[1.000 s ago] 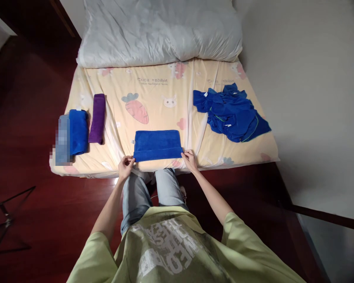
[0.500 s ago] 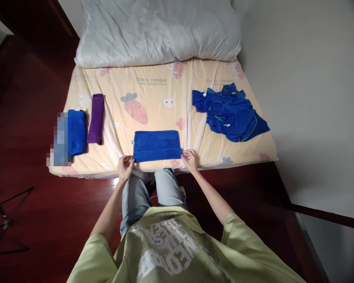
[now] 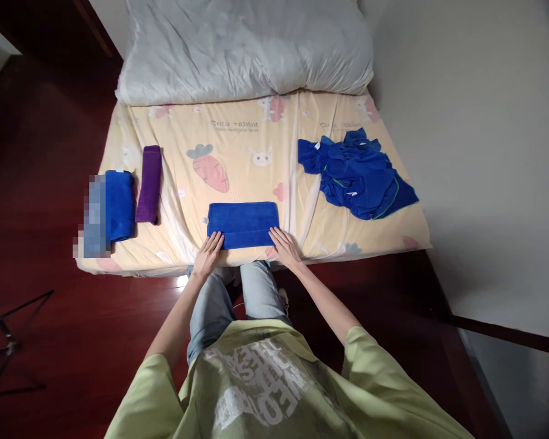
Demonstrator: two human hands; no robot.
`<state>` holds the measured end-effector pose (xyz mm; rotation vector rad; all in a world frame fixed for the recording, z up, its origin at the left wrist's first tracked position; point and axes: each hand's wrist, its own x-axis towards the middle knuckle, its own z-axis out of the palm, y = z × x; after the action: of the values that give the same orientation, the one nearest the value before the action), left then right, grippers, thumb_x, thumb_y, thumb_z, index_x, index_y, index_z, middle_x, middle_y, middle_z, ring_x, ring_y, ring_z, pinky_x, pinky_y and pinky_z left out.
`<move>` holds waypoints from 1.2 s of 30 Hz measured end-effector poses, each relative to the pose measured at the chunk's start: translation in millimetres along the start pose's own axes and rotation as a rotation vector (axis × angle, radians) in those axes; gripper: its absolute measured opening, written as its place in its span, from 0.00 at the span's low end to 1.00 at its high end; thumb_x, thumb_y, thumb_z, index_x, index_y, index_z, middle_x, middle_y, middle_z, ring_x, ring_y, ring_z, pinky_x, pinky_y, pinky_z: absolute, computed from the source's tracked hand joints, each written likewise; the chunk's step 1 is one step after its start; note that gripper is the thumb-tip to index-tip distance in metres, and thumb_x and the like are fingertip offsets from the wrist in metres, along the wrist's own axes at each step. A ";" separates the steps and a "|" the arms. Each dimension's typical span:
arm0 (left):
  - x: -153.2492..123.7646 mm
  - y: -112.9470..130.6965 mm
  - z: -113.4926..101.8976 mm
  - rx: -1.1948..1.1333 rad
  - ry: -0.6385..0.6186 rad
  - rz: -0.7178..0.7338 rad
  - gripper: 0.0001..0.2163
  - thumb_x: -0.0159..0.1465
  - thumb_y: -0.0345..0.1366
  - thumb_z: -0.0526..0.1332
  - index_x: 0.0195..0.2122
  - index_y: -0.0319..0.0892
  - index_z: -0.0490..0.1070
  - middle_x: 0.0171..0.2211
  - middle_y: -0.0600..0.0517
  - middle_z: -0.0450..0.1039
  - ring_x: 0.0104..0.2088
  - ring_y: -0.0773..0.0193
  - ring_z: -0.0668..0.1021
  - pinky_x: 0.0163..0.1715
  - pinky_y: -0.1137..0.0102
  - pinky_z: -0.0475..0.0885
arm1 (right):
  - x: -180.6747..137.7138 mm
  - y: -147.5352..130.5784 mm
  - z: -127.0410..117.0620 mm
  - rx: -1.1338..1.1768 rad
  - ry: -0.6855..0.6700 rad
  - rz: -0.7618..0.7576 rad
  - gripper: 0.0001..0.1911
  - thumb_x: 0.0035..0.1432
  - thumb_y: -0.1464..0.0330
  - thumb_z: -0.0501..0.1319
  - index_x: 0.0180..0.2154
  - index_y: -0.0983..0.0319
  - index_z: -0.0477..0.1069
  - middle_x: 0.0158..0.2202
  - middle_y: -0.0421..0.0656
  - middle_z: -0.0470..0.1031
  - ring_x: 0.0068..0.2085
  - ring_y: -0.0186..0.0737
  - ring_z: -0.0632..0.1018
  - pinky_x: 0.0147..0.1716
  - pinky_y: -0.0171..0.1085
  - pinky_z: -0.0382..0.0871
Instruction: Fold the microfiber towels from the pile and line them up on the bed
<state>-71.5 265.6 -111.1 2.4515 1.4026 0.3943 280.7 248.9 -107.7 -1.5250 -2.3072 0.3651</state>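
Note:
A folded blue towel lies near the front edge of the bed, which has a yellow cartoon sheet. My left hand rests flat with fingers stretched out on the towel's near left corner. My right hand lies flat with fingers spread on the near right corner. Neither hand grips anything.
A rolled blue towel and a rolled purple towel lie at the bed's left edge. A heap of blue clothes sits at the right. A white duvet covers the far end. Dark wooden floor surrounds the bed; a white wall stands at the right.
Both hands let go of the towel's near corners, which they were pinching, and now lie flat and open on its near edge.

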 end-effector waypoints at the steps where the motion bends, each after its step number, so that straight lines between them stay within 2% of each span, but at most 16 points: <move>1: 1.9 -0.3 1.9 0.032 0.004 -0.009 0.30 0.69 0.25 0.46 0.73 0.35 0.58 0.73 0.41 0.55 0.74 0.52 0.56 0.74 0.51 0.53 | 2.7 1.1 1.7 -0.015 -0.003 0.015 0.33 0.65 0.78 0.53 0.70 0.65 0.62 0.72 0.49 0.62 0.73 0.48 0.62 0.74 0.54 0.56; 4: 1.7 -0.8 1.0 0.093 -0.004 -0.017 0.28 0.70 0.25 0.46 0.72 0.34 0.60 0.72 0.40 0.58 0.73 0.51 0.59 0.74 0.52 0.55 | 4.0 2.3 1.3 -0.039 -0.005 0.035 0.35 0.62 0.82 0.51 0.68 0.64 0.66 0.69 0.49 0.67 0.71 0.48 0.66 0.71 0.53 0.61; 8: -16.8 -2.7 -6.4 0.067 -0.033 0.036 0.27 0.69 0.25 0.47 0.69 0.35 0.65 0.70 0.40 0.63 0.72 0.51 0.63 0.73 0.51 0.57 | -15.5 0.6 -5.2 0.005 0.001 0.007 0.34 0.62 0.83 0.50 0.67 0.62 0.69 0.67 0.48 0.71 0.69 0.47 0.70 0.69 0.52 0.65; 11: -32.1 -6.1 -7.3 -0.049 -0.024 0.043 0.30 0.65 0.23 0.49 0.68 0.38 0.66 0.69 0.42 0.64 0.71 0.53 0.64 0.72 0.52 0.60 | -30.9 0.4 -6.1 0.108 -0.013 0.007 0.34 0.61 0.82 0.51 0.66 0.61 0.70 0.66 0.48 0.72 0.68 0.47 0.71 0.67 0.52 0.67; 15: -33.6 -11.9 -5.1 -0.277 0.068 -0.033 0.31 0.59 0.23 0.50 0.65 0.41 0.69 0.65 0.44 0.70 0.69 0.55 0.68 0.69 0.50 0.65 | -30.2 5.1 -1.3 0.332 0.062 0.118 0.34 0.57 0.82 0.52 0.62 0.59 0.73 0.62 0.47 0.76 0.65 0.45 0.74 0.66 0.51 0.68; 19: -24.2 -15.0 -7.0 -0.407 0.176 -0.163 0.24 0.61 0.30 0.54 0.59 0.41 0.73 0.59 0.42 0.76 0.62 0.50 0.75 0.64 0.49 0.70 | -18.9 11.9 2.0 0.533 0.203 0.298 0.23 0.58 0.75 0.57 0.54 0.59 0.78 0.54 0.49 0.80 0.57 0.48 0.78 0.60 0.50 0.73; 23: -14.7 -12.6 -10.0 -0.502 0.270 -0.395 0.20 0.67 0.44 0.58 0.56 0.41 0.74 0.49 0.43 0.80 0.50 0.52 0.81 0.54 0.56 0.77 | -10.4 14.9 5.9 0.670 0.314 0.454 0.13 0.61 0.61 0.62 0.42 0.61 0.78 0.41 0.48 0.81 0.43 0.47 0.80 0.49 0.46 0.76; 26: -5.9 -9.3 -11.1 -0.598 0.321 -0.534 0.23 0.67 0.51 0.60 0.56 0.41 0.73 0.43 0.45 0.81 0.40 0.56 0.83 0.44 0.62 0.79 | -2.7 15.3 10.4 0.732 0.378 0.561 0.19 0.60 0.50 0.63 0.33 0.60 0.74 0.31 0.44 0.77 0.33 0.43 0.77 0.39 0.42 0.75; 28: -0.3 -8.1 -10.9 -0.652 0.357 -0.572 0.24 0.66 0.52 0.60 0.57 0.41 0.72 0.41 0.45 0.81 0.38 0.58 0.83 0.40 0.64 0.79 | 3.1 15.1 12.3 0.766 0.432 0.601 0.22 0.57 0.47 0.64 0.32 0.60 0.73 0.30 0.44 0.77 0.33 0.42 0.77 0.37 0.41 0.75; 32: 5.4 -9.7 -7.6 -0.689 0.409 -0.607 0.24 0.64 0.52 0.63 0.55 0.41 0.72 0.42 0.45 0.81 0.40 0.57 0.83 0.44 0.63 0.79 | 12.0 14.2 11.9 0.799 0.478 0.649 0.24 0.54 0.46 0.66 0.33 0.62 0.75 0.30 0.46 0.79 0.32 0.43 0.78 0.34 0.41 0.74; 36: 6.0 -14.8 -1.5 -0.680 0.406 -0.621 0.22 0.64 0.51 0.65 0.54 0.43 0.72 0.41 0.46 0.82 0.40 0.57 0.84 0.46 0.62 0.79 | 14.0 15.0 11.3 0.793 0.470 0.654 0.24 0.52 0.46 0.67 0.29 0.61 0.73 0.26 0.43 0.76 0.28 0.40 0.75 0.30 0.39 0.71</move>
<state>-80.8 278.1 -114.7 1.3648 1.7172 1.0384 283.3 267.4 -121.9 -1.6261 -1.0522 0.8470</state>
